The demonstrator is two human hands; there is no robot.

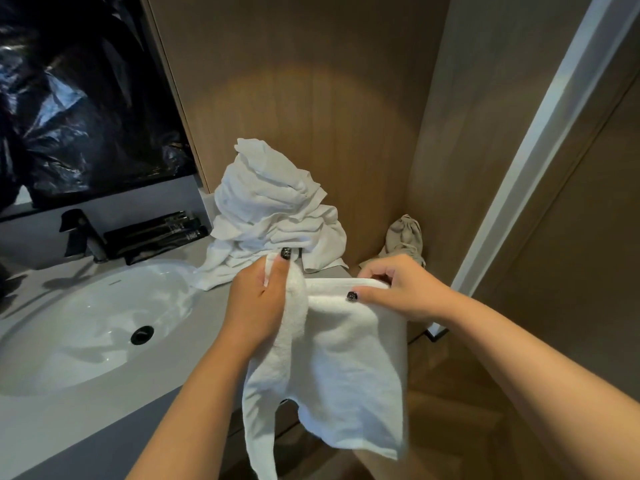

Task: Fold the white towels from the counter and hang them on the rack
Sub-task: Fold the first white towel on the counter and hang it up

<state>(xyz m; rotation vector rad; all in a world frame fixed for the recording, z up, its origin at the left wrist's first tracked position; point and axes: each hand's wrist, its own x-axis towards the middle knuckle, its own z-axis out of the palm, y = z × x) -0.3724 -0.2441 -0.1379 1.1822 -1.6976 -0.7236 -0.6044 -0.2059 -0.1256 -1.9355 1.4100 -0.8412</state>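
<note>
Hands (258, 299) (398, 291) pinch towel (346, 358) beside sink (52, 358).

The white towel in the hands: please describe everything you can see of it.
The white towel looks like soft terry cloth, plain, with no visible pattern. Both hands hold it up by its top edge in front of the counter's end: the left hand grips a bunched corner, the right hand pinches the stretched top edge. The rest hangs loose and creased, with an uneven lower edge. It hangs apart from the pile of towels behind.
</note>
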